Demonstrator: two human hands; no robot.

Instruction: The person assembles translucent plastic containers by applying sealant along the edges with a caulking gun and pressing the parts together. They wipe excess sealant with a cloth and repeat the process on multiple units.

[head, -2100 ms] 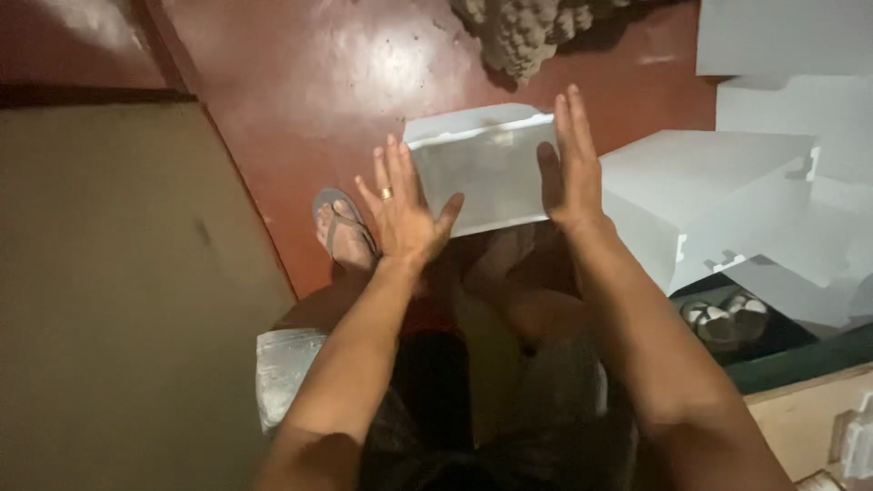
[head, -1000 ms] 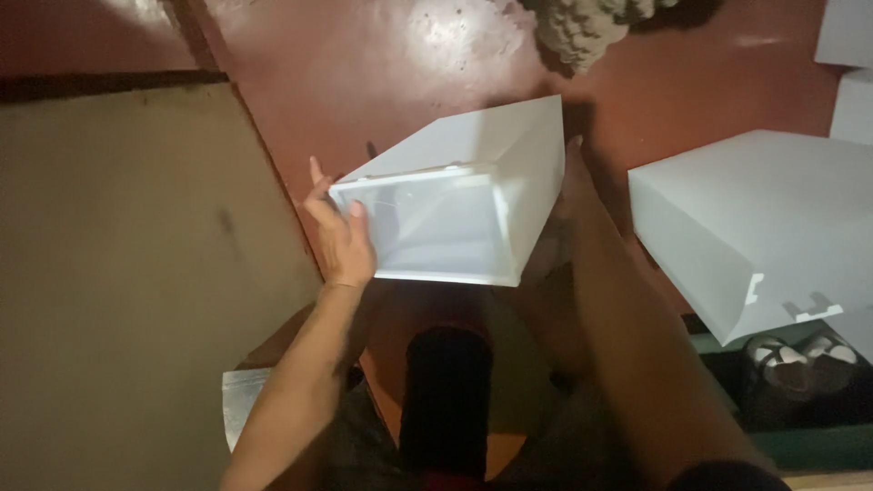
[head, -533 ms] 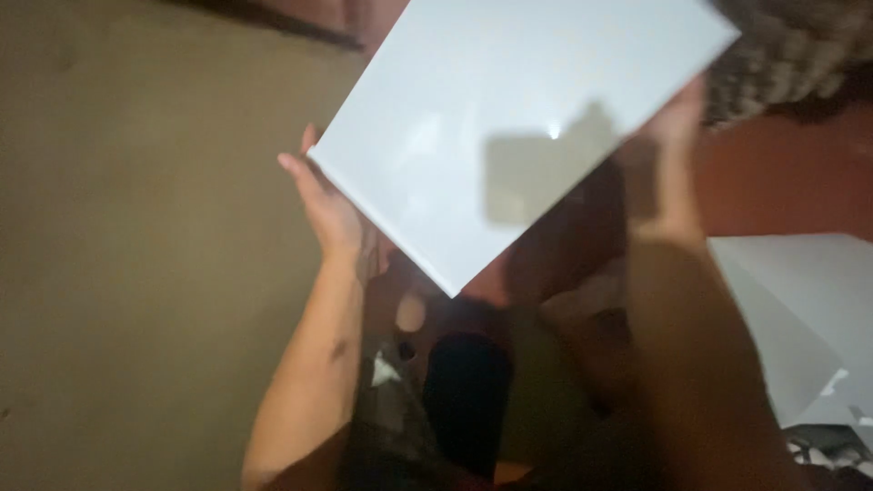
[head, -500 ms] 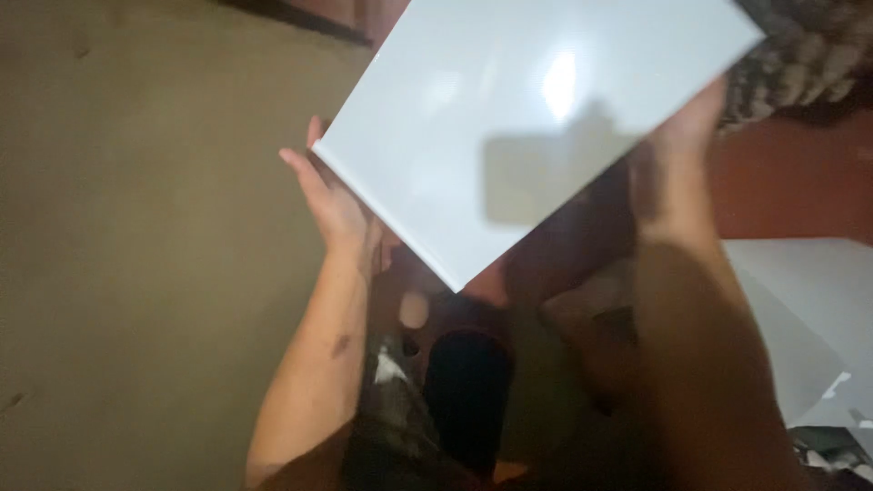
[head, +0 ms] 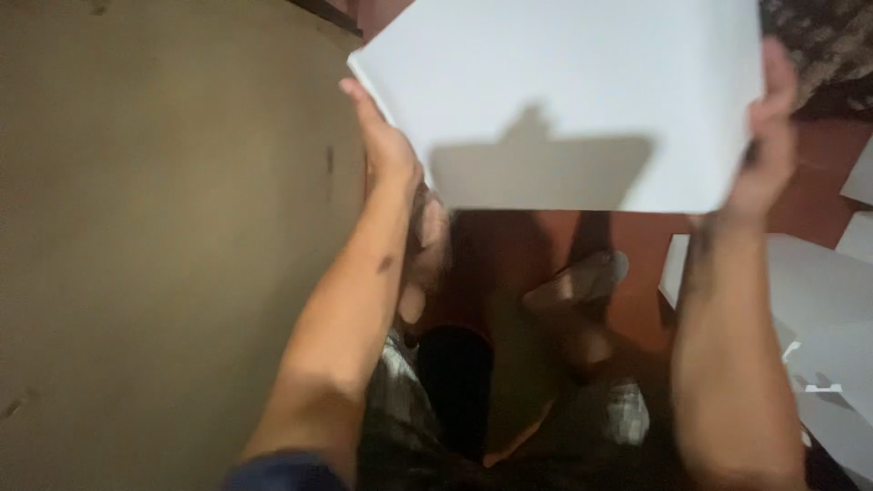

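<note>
Both hands (head: 386,150) (head: 764,136) grip flat, smooth white box (head: 582,82).

Your plain white cardboard box (head: 582,91), raised up close.
More white flat-sided boxes (head: 818,318) lie on the red floor at your lower right.

The scene is dim and warm-toned, with light falling from above onto the flat white cardboard box (head: 582,91), the brightest surface, which carries a soft dark shadow low on its face. Motion blur smears both forearms and the red floor (head: 546,245) below.
</note>
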